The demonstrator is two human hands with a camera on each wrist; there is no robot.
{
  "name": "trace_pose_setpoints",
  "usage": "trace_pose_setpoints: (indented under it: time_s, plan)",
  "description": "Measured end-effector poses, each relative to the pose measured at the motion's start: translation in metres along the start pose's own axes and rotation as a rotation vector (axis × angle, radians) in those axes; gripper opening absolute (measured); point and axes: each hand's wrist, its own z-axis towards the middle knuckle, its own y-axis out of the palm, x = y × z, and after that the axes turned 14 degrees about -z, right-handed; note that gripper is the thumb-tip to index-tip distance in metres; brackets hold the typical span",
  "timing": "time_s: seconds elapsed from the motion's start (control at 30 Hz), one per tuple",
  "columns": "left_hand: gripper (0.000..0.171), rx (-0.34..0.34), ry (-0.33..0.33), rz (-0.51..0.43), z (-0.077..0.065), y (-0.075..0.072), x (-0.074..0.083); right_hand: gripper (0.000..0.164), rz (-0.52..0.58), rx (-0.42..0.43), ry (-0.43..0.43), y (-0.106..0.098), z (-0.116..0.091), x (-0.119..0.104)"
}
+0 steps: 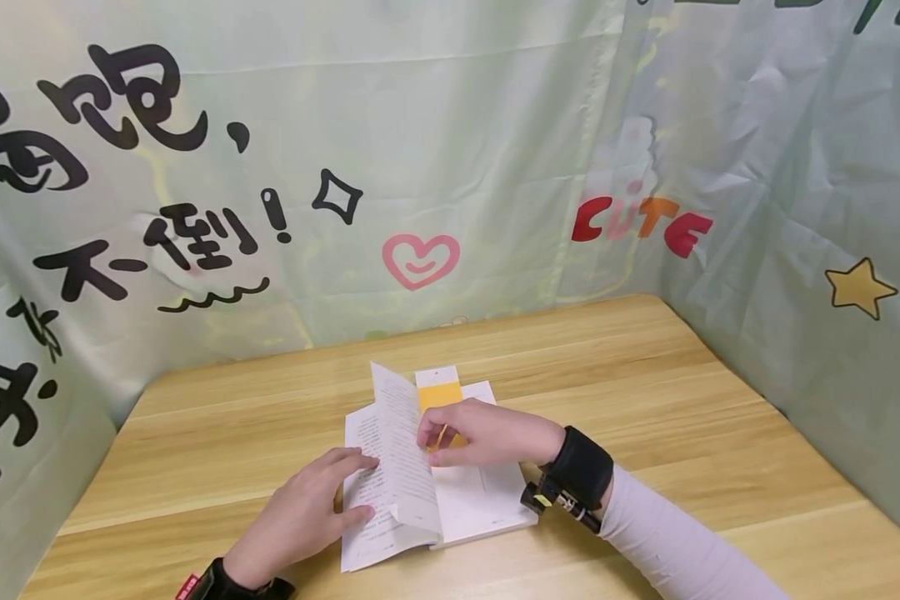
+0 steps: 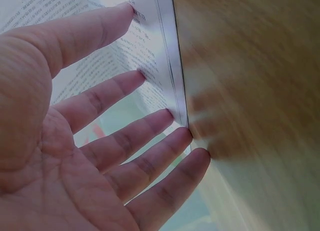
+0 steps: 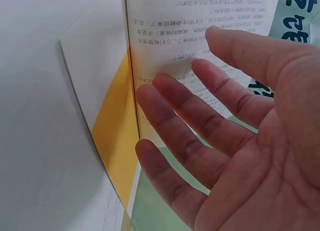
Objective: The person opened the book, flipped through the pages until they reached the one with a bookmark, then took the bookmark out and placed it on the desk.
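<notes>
An open book lies on the wooden table, with printed text on its left page. From its middle a raised leaf stands up at a slant. My left hand rests on the left page near its outer edge, fingers spread and fairly straight. Beside the raised leaf is my right hand, its loosely bent fingertips right at the leaf's printed side in the right wrist view. A white and yellow card lies along the right page, partly hidden behind the right hand.
The wooden table reaches back to a pale green cloth wall printed with black characters, a pink heart and coloured letters. More cloth hangs along the left and right sides. Each wrist wears a black strap.
</notes>
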Motion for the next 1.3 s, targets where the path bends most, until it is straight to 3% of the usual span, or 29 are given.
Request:
trace_pose_setpoints:
  time_s: [0.4, 0.53, 0.77, 1.3]
  plan:
    - [0.047, 0.004, -0.027, 0.019, 0.001, 0.000, 0.000, 0.021, -0.016, -0.028, -0.016, 0.003, 0.001, -0.005]
    - [0.054, 0.003, -0.047, 0.041, 0.001, 0.000, -0.001, 0.023, -0.029, -0.037, -0.012, 0.005, 0.002, -0.007]
    - [0.057, 0.024, -0.062, 0.046, 0.002, 0.000, -0.004, 0.021, -0.119, -0.038, -0.005, 0.008, 0.003, -0.011]
    - [0.061, 0.035, -0.122, 0.034, 0.003, -0.014, -0.008, 0.022, -0.199, -0.017, -0.025, 0.014, 0.004, -0.013]
